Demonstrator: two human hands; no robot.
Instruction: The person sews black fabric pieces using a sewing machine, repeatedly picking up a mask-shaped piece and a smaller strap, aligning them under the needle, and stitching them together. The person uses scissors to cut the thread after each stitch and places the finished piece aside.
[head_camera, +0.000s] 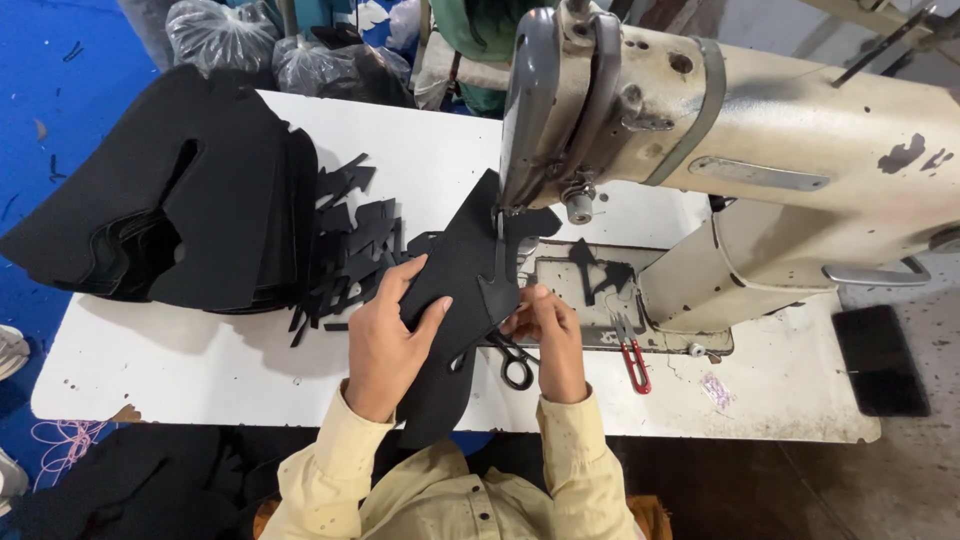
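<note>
A long black cut piece (462, 270) lies under the needle of a cream industrial sewing machine (740, 140). My left hand (388, 335) presses flat on its left side, fingers spread. My right hand (545, 325) pinches the piece's right edge, together with a small black tab, just in front of the presser foot. The piece's lower end hangs over the table's front edge toward my lap.
A tall stack of black cut pieces (180, 190) sits at the table's left, with small black strips (350, 245) scattered beside it. Black-handled scissors (515, 365) and red-handled snips (632, 360) lie by the machine bed. The white table (200, 370) stands over a blue floor.
</note>
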